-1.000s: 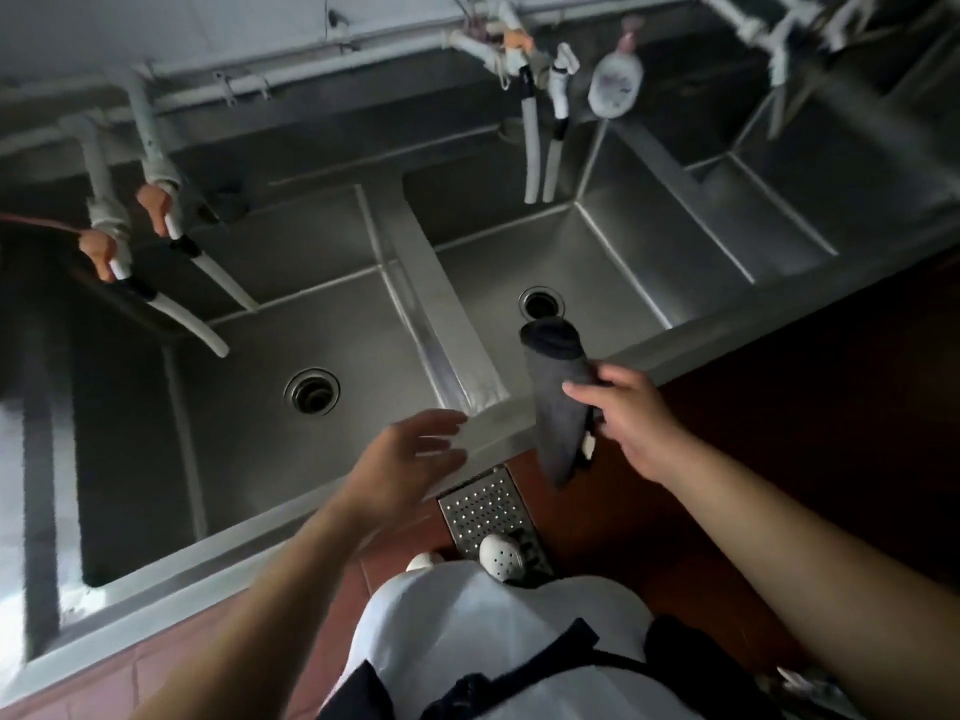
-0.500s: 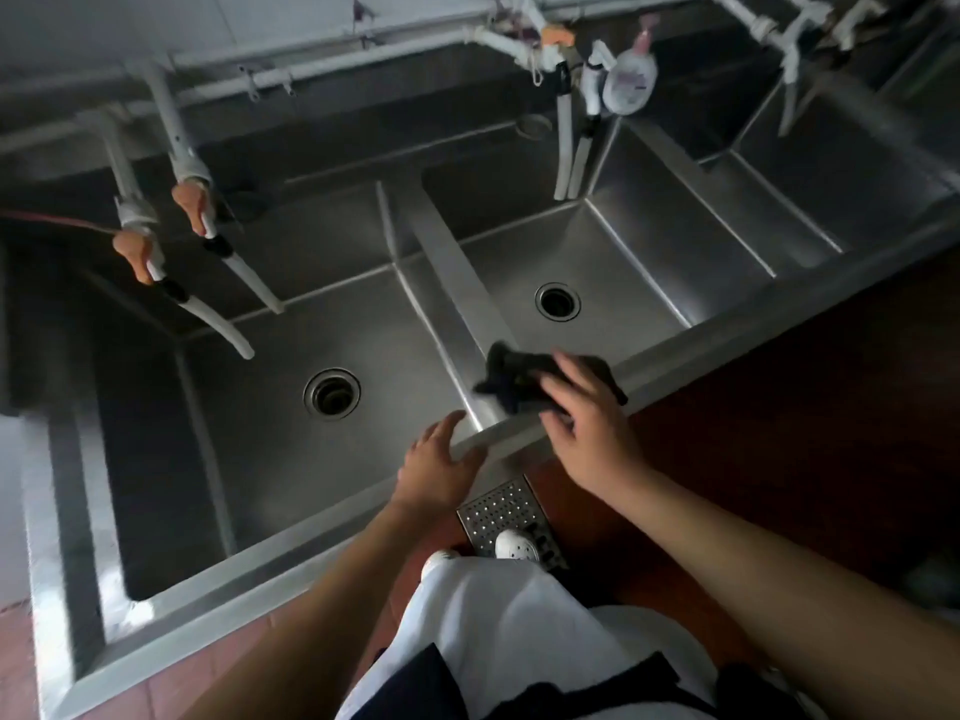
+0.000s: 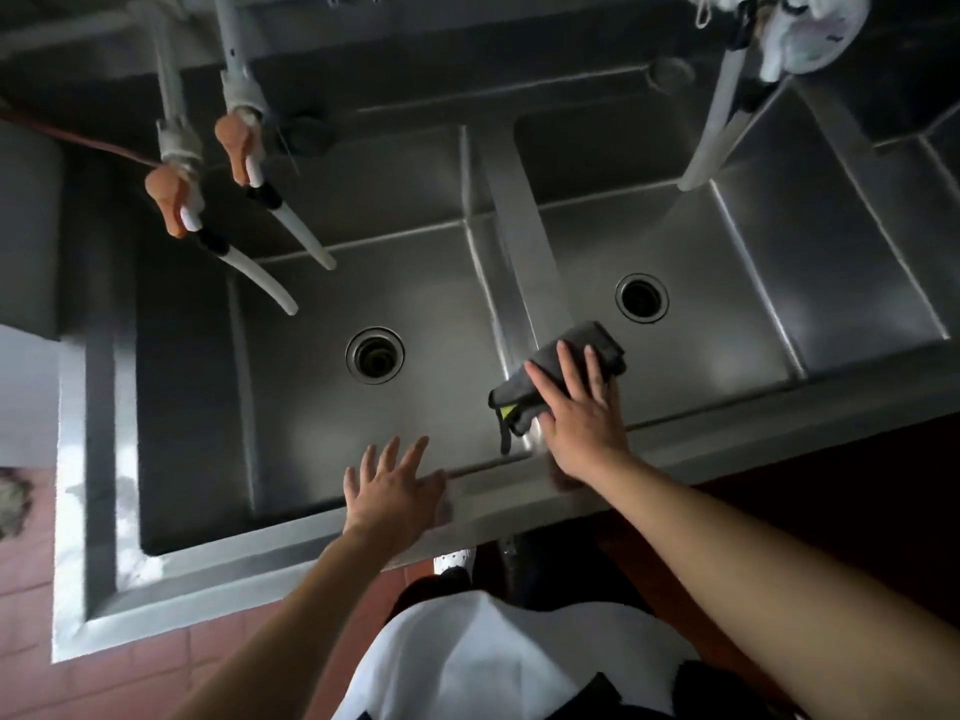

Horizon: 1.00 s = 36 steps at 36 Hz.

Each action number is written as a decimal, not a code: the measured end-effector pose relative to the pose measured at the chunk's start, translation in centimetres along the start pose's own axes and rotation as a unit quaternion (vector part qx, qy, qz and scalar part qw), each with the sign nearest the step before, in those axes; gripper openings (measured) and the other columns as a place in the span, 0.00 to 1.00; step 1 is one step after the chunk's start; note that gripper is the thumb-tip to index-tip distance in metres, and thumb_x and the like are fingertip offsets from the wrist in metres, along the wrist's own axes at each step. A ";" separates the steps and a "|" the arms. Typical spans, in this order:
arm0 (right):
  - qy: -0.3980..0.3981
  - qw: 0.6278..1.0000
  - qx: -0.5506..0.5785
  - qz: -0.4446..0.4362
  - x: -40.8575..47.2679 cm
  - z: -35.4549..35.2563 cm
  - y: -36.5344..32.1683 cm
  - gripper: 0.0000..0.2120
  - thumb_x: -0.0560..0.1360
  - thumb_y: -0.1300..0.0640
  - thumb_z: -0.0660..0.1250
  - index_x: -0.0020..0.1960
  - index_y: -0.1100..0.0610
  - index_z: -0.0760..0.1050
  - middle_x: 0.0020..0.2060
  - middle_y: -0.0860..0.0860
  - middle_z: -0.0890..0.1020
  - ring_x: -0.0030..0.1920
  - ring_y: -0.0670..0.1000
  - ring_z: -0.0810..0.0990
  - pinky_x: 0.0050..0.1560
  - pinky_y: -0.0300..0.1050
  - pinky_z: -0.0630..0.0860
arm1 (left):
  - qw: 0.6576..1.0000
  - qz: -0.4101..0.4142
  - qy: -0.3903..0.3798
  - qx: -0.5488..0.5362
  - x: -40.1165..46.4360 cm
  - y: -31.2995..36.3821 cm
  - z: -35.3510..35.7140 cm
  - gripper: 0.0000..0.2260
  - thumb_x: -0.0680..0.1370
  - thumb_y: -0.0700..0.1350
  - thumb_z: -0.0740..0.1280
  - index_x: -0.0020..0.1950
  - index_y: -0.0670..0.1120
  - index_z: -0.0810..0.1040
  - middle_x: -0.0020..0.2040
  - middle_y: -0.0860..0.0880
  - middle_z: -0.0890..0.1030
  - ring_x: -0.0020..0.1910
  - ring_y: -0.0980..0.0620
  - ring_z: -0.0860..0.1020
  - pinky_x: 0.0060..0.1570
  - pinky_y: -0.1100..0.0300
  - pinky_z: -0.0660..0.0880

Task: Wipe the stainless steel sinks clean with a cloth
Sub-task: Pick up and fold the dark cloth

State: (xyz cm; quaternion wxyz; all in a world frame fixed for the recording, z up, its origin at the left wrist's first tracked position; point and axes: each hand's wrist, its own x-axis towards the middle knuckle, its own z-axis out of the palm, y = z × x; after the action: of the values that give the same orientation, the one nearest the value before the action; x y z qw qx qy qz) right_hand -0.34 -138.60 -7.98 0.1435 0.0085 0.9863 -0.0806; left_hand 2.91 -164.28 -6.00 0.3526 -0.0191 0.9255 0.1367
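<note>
The right hand (image 3: 584, 423) presses with straight, spread fingers on the grey cloth (image 3: 558, 376), which lies on the divider (image 3: 524, 252) between the two sinks, at its near end. The left sink (image 3: 332, 397) is at 9 o'clock from the cloth, the right sink (image 3: 737, 314) at 3 o'clock. The left hand (image 3: 392, 491) rests on the front rim (image 3: 291, 543), fingers straight and apart, holding nothing. Two taps (image 3: 208, 179) hang at 11 o'clock.
</note>
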 end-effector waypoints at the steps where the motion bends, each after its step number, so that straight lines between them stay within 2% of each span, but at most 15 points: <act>1: 0.001 1.000 0.006 -0.008 2.2 -0.5 -0.1 0.32 0.78 0.49 0.61 0.79 0.39 0.52 0.81 0.50 0.44 0.79 0.61 0.40 0.75 0.65 0.49 | 1.000 -0.004 0.001 -0.003 0.5 -0.1 -0.1 0.27 0.81 0.64 0.52 0.80 0.62 0.51 0.82 0.52 0.52 0.80 0.46 0.46 0.77 0.43 0.45; 6: 0.011 0.999 0.030 -0.029 14.0 -3.5 -1.2 0.29 0.79 0.49 0.60 0.79 0.41 0.56 0.81 0.51 0.47 0.79 0.62 0.41 0.75 0.65 0.50 | 0.997 -0.070 0.026 -0.004 1.7 -1.7 -0.6 0.26 0.81 0.64 0.54 0.78 0.65 0.55 0.80 0.55 0.57 0.80 0.48 0.51 0.77 0.46 0.48; 11: 0.008 0.999 0.038 -0.038 25.2 -6.7 -2.3 0.27 0.80 0.48 0.57 0.78 0.41 0.57 0.81 0.51 0.46 0.79 0.62 0.40 0.75 0.65 0.50 | 0.985 -0.166 -0.001 0.038 1.5 -3.4 0.1 0.23 0.80 0.63 0.57 0.75 0.65 0.62 0.77 0.57 0.64 0.78 0.48 0.56 0.75 0.45 0.51; 14: -0.008 0.999 0.037 -0.034 29.2 -7.8 -3.1 0.26 0.80 0.48 0.55 0.77 0.40 0.58 0.81 0.50 0.45 0.79 0.61 0.38 0.75 0.65 0.51 | 0.979 -0.203 0.019 0.014 0.8 -3.1 1.1 0.18 0.79 0.61 0.59 0.69 0.64 0.71 0.72 0.58 0.69 0.74 0.49 0.60 0.73 0.44 0.55; 16: -0.006 0.999 0.036 -0.032 30.1 -7.8 -3.6 0.26 0.80 0.48 0.55 0.77 0.41 0.58 0.81 0.51 0.45 0.79 0.62 0.38 0.75 0.66 0.50 | 0.976 -0.217 0.034 -0.002 0.4 -2.5 1.5 0.17 0.80 0.59 0.60 0.69 0.63 0.72 0.72 0.58 0.69 0.73 0.49 0.62 0.73 0.44 0.56; 20: 0.009 0.998 0.050 -0.035 29.5 -7.5 -3.5 0.26 0.80 0.49 0.56 0.77 0.42 0.59 0.81 0.51 0.45 0.79 0.62 0.38 0.76 0.66 0.49 | 0.973 -0.228 0.040 -0.017 0.2 -1.4 1.6 0.19 0.81 0.57 0.58 0.72 0.62 0.70 0.73 0.58 0.69 0.75 0.50 0.61 0.74 0.44 0.52; 24: -0.015 0.995 0.078 -0.058 28.3 -8.3 -2.5 0.26 0.80 0.50 0.55 0.77 0.42 0.59 0.81 0.50 0.47 0.79 0.61 0.40 0.77 0.63 0.50 | 0.974 -0.222 0.030 -0.039 -0.1 -0.5 1.7 0.17 0.81 0.57 0.56 0.70 0.62 0.71 0.71 0.57 0.72 0.74 0.50 0.64 0.74 0.41 0.48; 26: -0.036 0.994 0.077 -0.066 26.5 -8.7 -1.9 0.26 0.80 0.50 0.55 0.77 0.42 0.60 0.81 0.51 0.48 0.79 0.61 0.42 0.78 0.60 0.48 | 0.976 -0.213 0.016 -0.031 -0.3 -0.1 1.8 0.15 0.81 0.56 0.55 0.66 0.62 0.73 0.65 0.57 0.77 0.70 0.49 0.69 0.72 0.37 0.46; 28: -0.056 0.994 0.056 -0.070 23.5 -8.7 -1.6 0.25 0.80 0.50 0.56 0.77 0.42 0.61 0.81 0.50 0.49 0.79 0.61 0.43 0.78 0.59 0.49 | 0.977 -0.209 0.021 -0.035 -0.5 0.1 2.1 0.13 0.81 0.54 0.54 0.57 0.60 0.77 0.56 0.56 0.80 0.65 0.48 0.72 0.72 0.35 0.46; 31: -0.071 0.995 0.002 -0.075 17.1 -7.7 -0.9 0.24 0.80 0.48 0.57 0.76 0.40 0.61 0.81 0.49 0.48 0.80 0.60 0.43 0.75 0.64 0.53 | 0.976 -0.205 0.054 -0.045 -0.7 0.2 2.3 0.16 0.82 0.55 0.51 0.50 0.56 0.78 0.50 0.55 0.81 0.62 0.48 0.73 0.71 0.34 0.45; 34: -0.098 0.992 -0.027 -0.081 9.8 -6.3 -0.2 0.25 0.80 0.47 0.57 0.76 0.39 0.60 0.81 0.48 0.46 0.80 0.59 0.42 0.74 0.67 0.51 | 0.980 -0.182 0.068 -0.040 -1.0 0.2 2.2 0.16 0.81 0.56 0.52 0.47 0.55 0.79 0.51 0.54 0.82 0.62 0.47 0.74 0.70 0.33 0.47; 36: -0.114 0.990 -0.036 -0.075 5.2 -5.4 0.2 0.25 0.80 0.47 0.57 0.76 0.39 0.60 0.81 0.47 0.46 0.80 0.59 0.42 0.74 0.69 0.48 | 0.982 -0.165 0.075 -0.051 -1.4 0.1 2.1 0.14 0.80 0.58 0.54 0.51 0.58 0.79 0.58 0.54 0.80 0.65 0.47 0.72 0.70 0.32 0.47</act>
State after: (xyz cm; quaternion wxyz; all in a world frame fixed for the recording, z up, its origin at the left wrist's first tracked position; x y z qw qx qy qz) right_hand -6.80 -137.58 -4.38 0.2490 -0.0804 0.9635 -0.0558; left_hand 5.26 -163.68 -6.55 0.2980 -0.1999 0.9253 0.1222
